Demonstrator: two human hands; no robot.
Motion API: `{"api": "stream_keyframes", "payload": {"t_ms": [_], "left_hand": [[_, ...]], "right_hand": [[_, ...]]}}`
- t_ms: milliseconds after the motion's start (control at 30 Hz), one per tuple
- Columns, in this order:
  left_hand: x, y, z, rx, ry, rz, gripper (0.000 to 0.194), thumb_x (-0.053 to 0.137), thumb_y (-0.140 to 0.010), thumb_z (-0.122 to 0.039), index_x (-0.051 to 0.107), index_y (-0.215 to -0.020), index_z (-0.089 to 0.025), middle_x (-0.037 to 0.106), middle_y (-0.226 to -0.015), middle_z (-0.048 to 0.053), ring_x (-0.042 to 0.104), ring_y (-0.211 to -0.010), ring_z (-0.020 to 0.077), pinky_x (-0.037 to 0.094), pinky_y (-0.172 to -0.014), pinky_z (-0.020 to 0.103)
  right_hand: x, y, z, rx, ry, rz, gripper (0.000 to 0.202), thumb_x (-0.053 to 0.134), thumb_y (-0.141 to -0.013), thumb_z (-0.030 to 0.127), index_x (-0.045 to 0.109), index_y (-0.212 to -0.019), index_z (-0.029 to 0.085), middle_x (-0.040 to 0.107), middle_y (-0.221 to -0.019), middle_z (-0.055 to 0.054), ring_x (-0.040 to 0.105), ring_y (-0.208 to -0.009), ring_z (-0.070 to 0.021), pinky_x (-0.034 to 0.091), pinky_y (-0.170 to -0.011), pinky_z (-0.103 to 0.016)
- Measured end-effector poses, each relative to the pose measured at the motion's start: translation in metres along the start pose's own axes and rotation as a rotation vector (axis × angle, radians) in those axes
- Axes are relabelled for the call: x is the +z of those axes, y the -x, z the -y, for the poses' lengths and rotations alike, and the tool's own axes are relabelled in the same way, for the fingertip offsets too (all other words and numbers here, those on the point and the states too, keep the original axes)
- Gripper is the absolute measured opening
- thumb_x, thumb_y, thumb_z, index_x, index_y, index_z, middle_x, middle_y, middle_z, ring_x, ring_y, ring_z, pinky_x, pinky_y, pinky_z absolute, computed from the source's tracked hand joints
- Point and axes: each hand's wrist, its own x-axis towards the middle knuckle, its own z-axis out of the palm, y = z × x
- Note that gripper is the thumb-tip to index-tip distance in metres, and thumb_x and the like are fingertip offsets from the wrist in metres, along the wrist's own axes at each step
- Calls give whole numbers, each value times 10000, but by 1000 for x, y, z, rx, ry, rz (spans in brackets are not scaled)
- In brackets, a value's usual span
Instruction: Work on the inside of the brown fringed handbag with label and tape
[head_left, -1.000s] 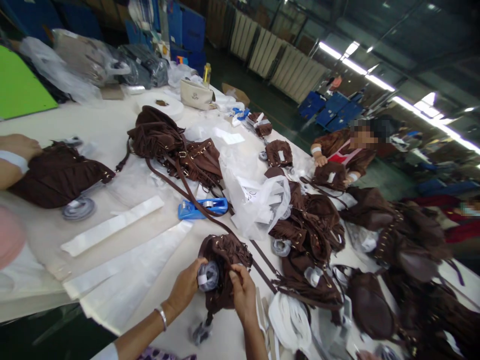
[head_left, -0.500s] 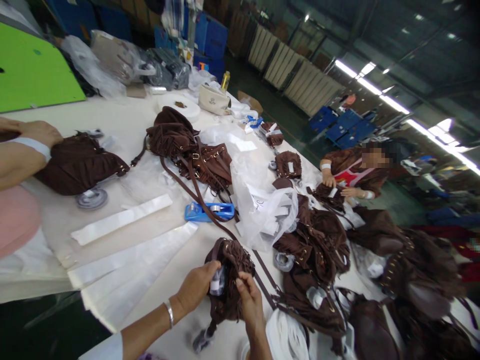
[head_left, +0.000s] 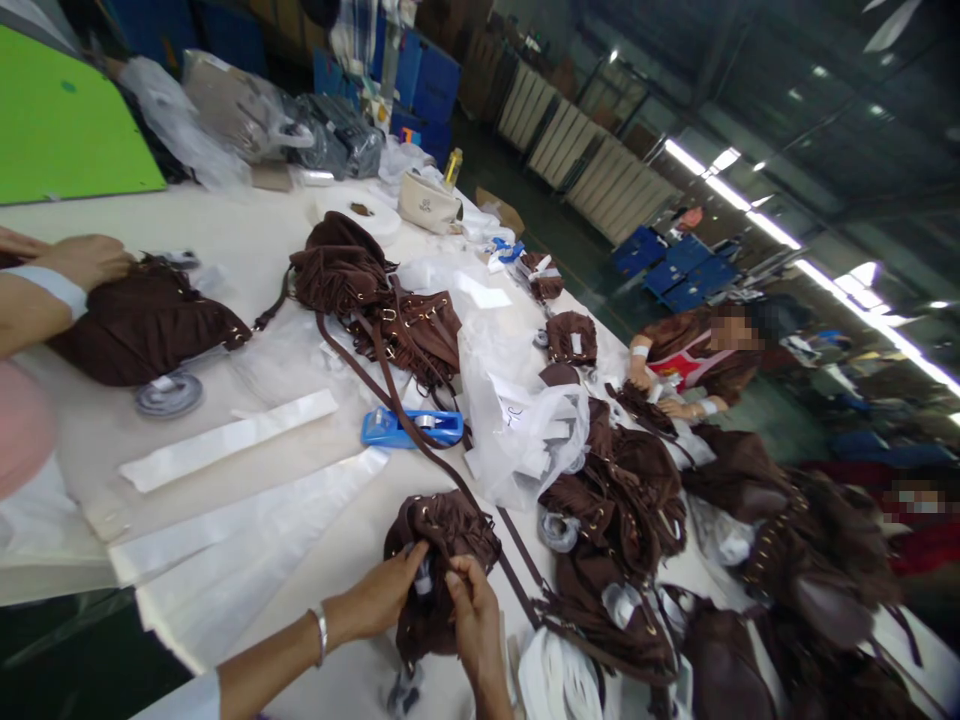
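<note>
A long white work table (head_left: 247,235) runs from the near left to the far right, covered with goods. The biggest mass is a pile of brown fringed bags (head_left: 750,560) heaped along the near right side of the table. A second cluster of brown bags (head_left: 375,295) with long straps lies at the middle of the table. At the far left, a green board (head_left: 67,125) leans beside grey plastic-wrapped bundles (head_left: 247,110). A crumpled clear plastic bag (head_left: 525,420) sits at the centre, right of the middle cluster. Flat white plastic sleeves (head_left: 247,525) lie on the near left of the table. At the left edge, another person's hand (head_left: 86,260) rests on a brown bag (head_left: 142,325), with a grey tape roll (head_left: 169,393) just beside it. On the far right, a seated person in brown (head_left: 690,350) handles another bag. A blue tape dispenser (head_left: 411,427) lies near the centre, under a strap.

At the near centre, the small brown fringed bag (head_left: 442,550) lies on the table between the wearer's two hands. The left hand (head_left: 382,600), with a bangle at the wrist, has its fingers curled closed on the bag's left side, pinching a small grey-white wad (head_left: 424,578) at the bag's mouth. The right hand (head_left: 472,625) has its fingers bent and closed on the bag's fabric just right of that wad.
</note>
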Motion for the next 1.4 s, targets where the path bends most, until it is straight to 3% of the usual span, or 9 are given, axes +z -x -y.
{"api": "stream_keyframes", "payload": {"t_ms": [233,400,633,867,967,1067,1200,1300,1400], "left_hand": [[-4,1,-10,-173,4,-44,288,491,-811,-188,655,-1046,-220,741,-780,88,675,-715,269,457,-648,326],[15,0,-21,-213,94,-165,301,350,-888,-212,613,-1034,-201,732,-1015,144,677,-894,259,487,-827,373],[20,21,-13,-274,247,-242,380,445,-907,-365,468,-1253,-210,683,-1171,131,646,-1063,269,477,-958,407],[27,-6,13,-94,44,-115,338,441,-865,-219,638,-1139,-193,696,-1139,170,633,-1097,322,472,-995,475],[20,-11,19,-67,36,-157,430,474,-840,-199,613,-1244,-247,612,-1330,153,617,-1136,314,479,-998,457],[4,3,24,-59,58,-123,515,474,-839,-205,563,-1335,-310,641,-1287,120,657,-1033,290,523,-907,412],[-22,37,25,-98,131,-113,500,391,-909,-295,485,-1395,-362,702,-1040,52,653,-899,228,518,-858,357],[-27,51,26,-269,250,-223,474,369,-908,-371,529,-1337,-247,664,-892,46,620,-737,202,513,-715,323],[-18,41,28,-413,297,-291,465,440,-848,-355,527,-1252,-141,658,-872,69,628,-796,234,500,-775,363]], "right_hand": [[23,11,-2,-144,76,-52,243,520,-893,405,670,-965,228,677,-774,-18,615,-675,-172,495,-594,-259],[28,24,8,-177,93,-21,246,502,-909,414,669,-942,235,662,-781,-17,605,-696,-168,496,-632,-258],[21,23,-10,20,-116,53,281,517,-896,471,636,-983,232,673,-896,-25,618,-842,-183,512,-753,-279],[49,-3,-63,99,-194,-19,373,578,-816,562,608,-935,210,568,-660,28,465,-478,-114,378,-433,-230],[50,-8,-67,104,-179,-63,396,567,-820,580,606,-965,214,579,-675,19,484,-470,-121,410,-432,-242],[47,-7,-63,115,-142,-37,399,556,-836,580,600,-972,207,593,-676,17,494,-454,-121,428,-428,-247],[39,2,-46,-19,88,-1,357,516,-894,521,615,-1045,214,703,-868,-50,669,-709,-193,563,-632,-306],[33,11,-32,-171,351,-43,325,487,-929,439,617,-1137,226,711,-1066,-107,687,-987,-248,563,-881,-383],[37,17,-28,-248,510,-110,355,453,-947,381,583,-1239,226,679,-1167,-145,662,-1094,-280,553,-942,-434]]}}
